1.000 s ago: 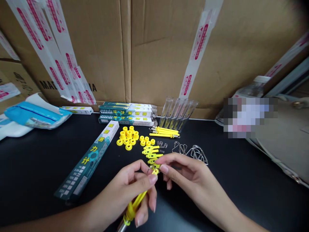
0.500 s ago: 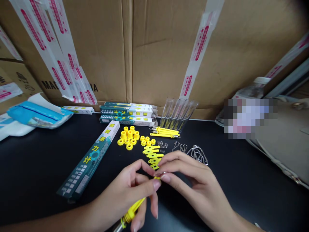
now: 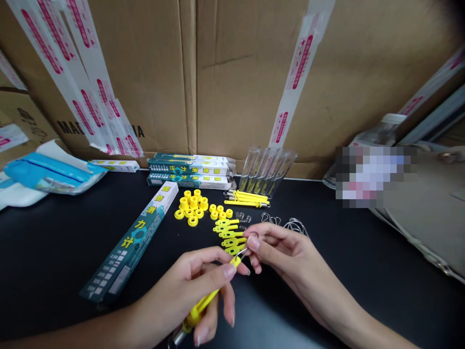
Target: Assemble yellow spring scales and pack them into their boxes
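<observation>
The left hand [image 3: 196,276] has its thumb and first finger pinched on the upper end of a yellow rod [image 3: 208,300], its other fingers curled loosely below. The rod slants down beneath the palm to a metal barrel [image 3: 178,335]. The right hand [image 3: 286,252] grips a bent wire hook [image 3: 242,252] between thumb and fingertips, just beyond the left thumb. The wire's lower end meets the rod's tip; it seems to pass through a hole there, though the fingers partly cover it.

Right past the fingertips, on the dark bench [image 3: 345,228], flat yellow pieces [image 3: 232,234] lie in a column, with small springs [image 3: 248,219] behind them. More wire hooks [image 3: 300,224] sit just behind the right fingers, partly hidden by them. Farther beyond the left fingers are yellow caps [image 3: 193,202] and small yellow rings [image 3: 222,215]. Behind these come a pile of yellow rods with metal ends [image 3: 245,203], a row of clear tubes [image 3: 267,169] and stacked boxes [image 3: 191,173].

To the left of the left fingers lies a long green and white box [image 3: 132,237]; beyond it, a blue packet [image 3: 54,169]. Well to the right of the right fingers stand a bottle [image 3: 385,131] and a bag [image 3: 425,213]. Tall cardboard [image 3: 232,97] closes the far side.
</observation>
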`<move>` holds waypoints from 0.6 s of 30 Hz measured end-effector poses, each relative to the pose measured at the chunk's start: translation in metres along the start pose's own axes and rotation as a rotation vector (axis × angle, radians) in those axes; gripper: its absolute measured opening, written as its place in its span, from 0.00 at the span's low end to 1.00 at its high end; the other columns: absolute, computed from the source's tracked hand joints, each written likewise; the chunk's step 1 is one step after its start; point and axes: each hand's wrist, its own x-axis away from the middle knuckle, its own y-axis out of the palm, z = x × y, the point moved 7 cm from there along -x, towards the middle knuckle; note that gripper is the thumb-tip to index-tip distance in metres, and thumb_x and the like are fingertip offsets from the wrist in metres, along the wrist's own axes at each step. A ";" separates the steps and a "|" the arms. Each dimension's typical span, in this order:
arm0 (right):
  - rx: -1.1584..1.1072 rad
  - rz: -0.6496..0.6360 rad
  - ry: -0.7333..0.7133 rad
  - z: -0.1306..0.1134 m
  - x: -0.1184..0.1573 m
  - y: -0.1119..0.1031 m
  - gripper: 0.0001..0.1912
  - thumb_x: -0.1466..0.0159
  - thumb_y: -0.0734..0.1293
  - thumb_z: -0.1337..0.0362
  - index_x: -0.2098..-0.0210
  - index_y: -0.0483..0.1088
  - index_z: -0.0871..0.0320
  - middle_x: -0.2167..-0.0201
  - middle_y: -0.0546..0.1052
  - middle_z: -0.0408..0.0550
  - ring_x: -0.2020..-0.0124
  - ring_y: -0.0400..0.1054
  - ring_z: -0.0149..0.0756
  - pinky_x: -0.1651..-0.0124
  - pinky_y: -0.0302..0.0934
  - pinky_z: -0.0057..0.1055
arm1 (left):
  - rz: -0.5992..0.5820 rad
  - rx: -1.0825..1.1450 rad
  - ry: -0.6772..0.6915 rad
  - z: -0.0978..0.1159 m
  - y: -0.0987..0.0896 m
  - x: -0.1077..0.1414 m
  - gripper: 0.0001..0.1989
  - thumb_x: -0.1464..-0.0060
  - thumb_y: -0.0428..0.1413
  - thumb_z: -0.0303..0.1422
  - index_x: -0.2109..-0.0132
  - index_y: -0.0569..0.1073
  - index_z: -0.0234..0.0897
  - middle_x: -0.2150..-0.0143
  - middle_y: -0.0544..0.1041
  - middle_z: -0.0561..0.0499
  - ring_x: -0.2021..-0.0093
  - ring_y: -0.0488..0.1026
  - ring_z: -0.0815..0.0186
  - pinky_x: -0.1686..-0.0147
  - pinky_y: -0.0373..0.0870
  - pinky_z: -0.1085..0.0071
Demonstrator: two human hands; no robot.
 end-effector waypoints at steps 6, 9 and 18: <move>-0.018 0.073 -0.082 -0.010 0.002 -0.008 0.09 0.41 0.77 0.59 0.64 0.80 0.57 0.73 0.77 0.43 0.74 0.68 0.25 0.69 0.64 0.20 | 0.037 -0.009 0.031 0.004 -0.002 0.001 0.17 0.41 0.61 0.44 0.53 0.75 0.35 0.74 0.78 0.51 0.87 0.64 0.79 0.86 0.59 0.84; 0.006 0.132 -0.138 -0.019 0.002 -0.017 0.09 0.40 0.77 0.59 0.66 0.79 0.58 0.72 0.78 0.43 0.73 0.68 0.25 0.67 0.65 0.20 | 0.089 -0.013 0.067 0.007 -0.006 0.003 0.17 0.42 0.63 0.39 0.49 0.76 0.35 0.69 0.80 0.49 0.83 0.66 0.77 0.86 0.57 0.84; 0.075 0.127 -0.171 -0.025 -0.001 -0.025 0.11 0.39 0.74 0.59 0.63 0.73 0.58 0.70 0.76 0.44 0.72 0.71 0.31 0.69 0.69 0.26 | 0.339 0.145 0.310 0.028 -0.021 0.017 0.24 0.56 0.72 0.26 0.49 0.80 0.37 0.63 0.83 0.45 0.70 0.72 0.72 0.68 0.70 0.78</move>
